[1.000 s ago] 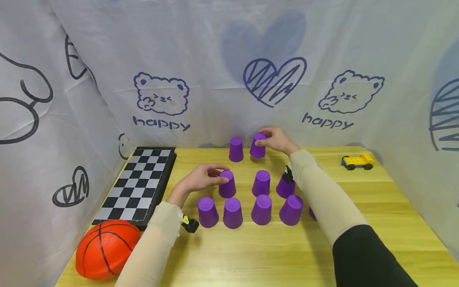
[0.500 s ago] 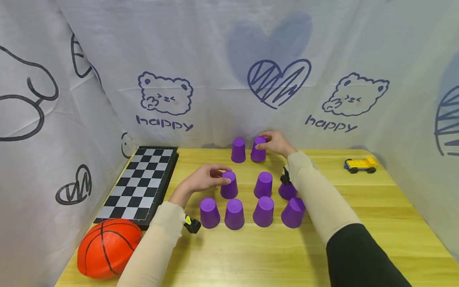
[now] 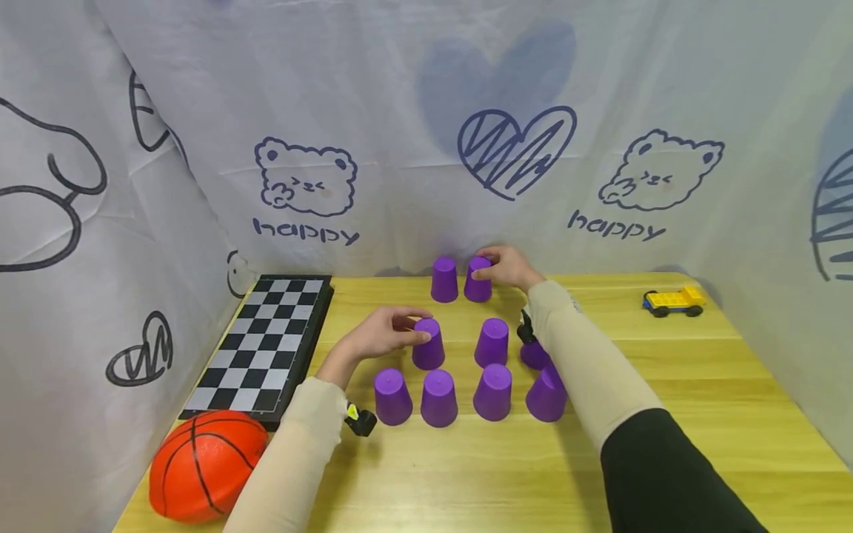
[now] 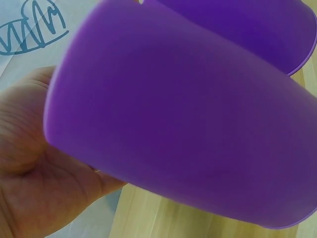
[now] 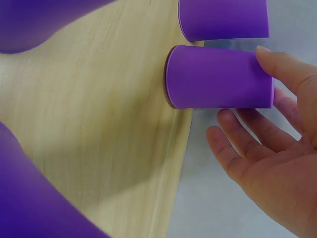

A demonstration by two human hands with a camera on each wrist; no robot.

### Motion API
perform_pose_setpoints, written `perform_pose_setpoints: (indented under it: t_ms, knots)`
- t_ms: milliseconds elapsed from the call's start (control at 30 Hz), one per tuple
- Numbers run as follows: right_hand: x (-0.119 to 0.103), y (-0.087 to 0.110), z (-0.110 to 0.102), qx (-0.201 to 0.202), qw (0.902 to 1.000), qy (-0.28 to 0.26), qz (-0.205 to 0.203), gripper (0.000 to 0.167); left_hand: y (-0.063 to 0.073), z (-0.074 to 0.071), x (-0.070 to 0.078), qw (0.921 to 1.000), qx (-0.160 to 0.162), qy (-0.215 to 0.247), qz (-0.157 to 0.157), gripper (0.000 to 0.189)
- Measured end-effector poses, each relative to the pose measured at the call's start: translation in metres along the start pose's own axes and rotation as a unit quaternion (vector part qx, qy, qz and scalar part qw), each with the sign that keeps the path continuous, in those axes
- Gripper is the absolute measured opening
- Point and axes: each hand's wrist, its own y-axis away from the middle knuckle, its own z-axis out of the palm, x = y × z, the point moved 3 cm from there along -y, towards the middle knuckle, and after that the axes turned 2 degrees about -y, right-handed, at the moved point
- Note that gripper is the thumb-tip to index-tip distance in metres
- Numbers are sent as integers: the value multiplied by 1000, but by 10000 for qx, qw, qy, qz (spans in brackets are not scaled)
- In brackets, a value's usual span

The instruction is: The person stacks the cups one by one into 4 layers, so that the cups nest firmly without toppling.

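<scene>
Several purple cups stand upside down in three rows in the head view. At the back, my right hand (image 3: 512, 268) holds the right-hand cup (image 3: 477, 287) near its base, thumb and fingers on opposite sides. Just left of it stands the other back-row cup (image 3: 444, 281), a narrow gap between them. My left hand (image 3: 380, 334) grips the top of the left cup (image 3: 429, 352) in the middle row; in the left wrist view this cup (image 4: 178, 114) hides most of the fingers. My right forearm partly covers the middle row's right cup (image 3: 533, 355).
A front row of cups (image 3: 438, 400) stands nearer me on the wooden table (image 3: 426, 481). To the left are a checkered board (image 3: 266, 348) and a red basketball-patterned object (image 3: 206, 466). A yellow toy truck (image 3: 673, 301) is far right. A printed cloth (image 3: 400, 148) hangs behind.
My right hand has brought its cup slightly left and down, closer to the other back-row cup. My left hand keeps its grip in place. The front row's rightmost cup is now hidden by my right sleeve.
</scene>
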Motion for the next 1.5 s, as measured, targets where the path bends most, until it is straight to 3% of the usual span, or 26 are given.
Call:
perform_pose_setpoints:
  t_ms: [667, 900, 1167, 1500]
  knots:
    - [5, 2, 0, 168, 9998, 50, -112, 63, 0, 2, 5, 10000, -65, -12, 54, 46]
    - [3, 2, -1, -33, 10000, -12, 60, 71, -1, 3, 5, 9999, -92, -18, 50, 45]
    - [-10, 8, -18, -99, 9999, 90, 16, 72, 1, 0, 5, 9999, -95, -71, 8, 47]
    - [-18, 25, -43, -248, 9993, 272, 32, 68, 1, -1, 10, 9987, -135, -437, 227, 48]
